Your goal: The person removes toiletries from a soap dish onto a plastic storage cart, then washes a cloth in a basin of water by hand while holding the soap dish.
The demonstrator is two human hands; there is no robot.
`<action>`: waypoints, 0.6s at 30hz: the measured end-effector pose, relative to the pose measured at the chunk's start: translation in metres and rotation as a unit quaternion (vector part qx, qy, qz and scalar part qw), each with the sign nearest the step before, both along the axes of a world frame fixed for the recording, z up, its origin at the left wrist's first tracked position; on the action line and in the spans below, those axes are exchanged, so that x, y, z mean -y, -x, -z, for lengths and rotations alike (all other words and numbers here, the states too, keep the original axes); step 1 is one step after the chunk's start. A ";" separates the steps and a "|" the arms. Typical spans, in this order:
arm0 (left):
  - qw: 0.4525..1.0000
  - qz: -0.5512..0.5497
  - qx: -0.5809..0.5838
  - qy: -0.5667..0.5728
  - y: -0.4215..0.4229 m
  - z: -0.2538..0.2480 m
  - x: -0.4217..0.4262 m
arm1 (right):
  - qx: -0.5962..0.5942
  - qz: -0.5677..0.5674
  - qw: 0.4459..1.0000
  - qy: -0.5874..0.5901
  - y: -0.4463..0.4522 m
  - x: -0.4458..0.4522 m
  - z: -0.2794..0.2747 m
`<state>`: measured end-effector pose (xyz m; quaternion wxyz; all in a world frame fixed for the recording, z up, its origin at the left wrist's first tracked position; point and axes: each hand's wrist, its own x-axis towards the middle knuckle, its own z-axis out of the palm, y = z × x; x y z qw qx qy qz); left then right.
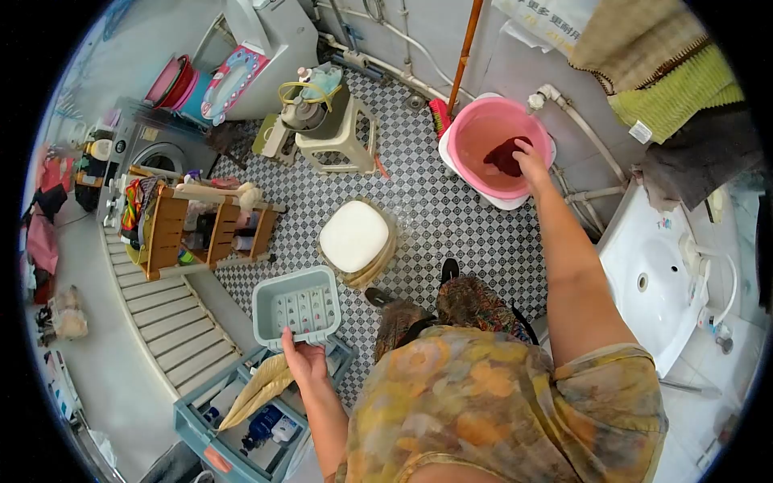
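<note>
My right hand [527, 161] reaches over the pink basin [463, 143] at the upper right, its fingers closed on a dark red cloth [506, 156] above or in the reddish water. At the lower left, my left hand [304, 354] is closed on the near rim of a pale blue-green plastic basket [296, 299] with slots in its bottom. The basket is held over the floor beside a blue shelf rack [201, 402]. A beige cloth [259, 390] lies on that rack, just left of my left wrist.
A white-topped stool [354, 236] stands at the middle, near my feet. Behind it is a cream stool [338, 137] bearing a grey bin. A wooden shelf [193, 229] stands left, a white sink [648, 274] right. A broom handle [467, 48] leans behind the basin.
</note>
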<state>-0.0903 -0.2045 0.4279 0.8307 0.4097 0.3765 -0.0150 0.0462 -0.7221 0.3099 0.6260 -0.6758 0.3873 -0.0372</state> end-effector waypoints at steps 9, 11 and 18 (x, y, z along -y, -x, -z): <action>0.999 -0.039 0.002 -0.007 -0.006 -0.006 -0.006 | 0.007 -0.054 0.996 0.074 0.012 -0.007 0.010; 0.999 -0.045 -0.005 -0.002 -0.009 -0.004 -0.012 | -0.007 -0.074 0.995 0.067 0.025 -0.020 0.032; 0.999 -0.019 -0.014 0.036 -0.013 0.041 -0.068 | -0.190 -0.231 0.951 0.076 0.118 -0.125 0.074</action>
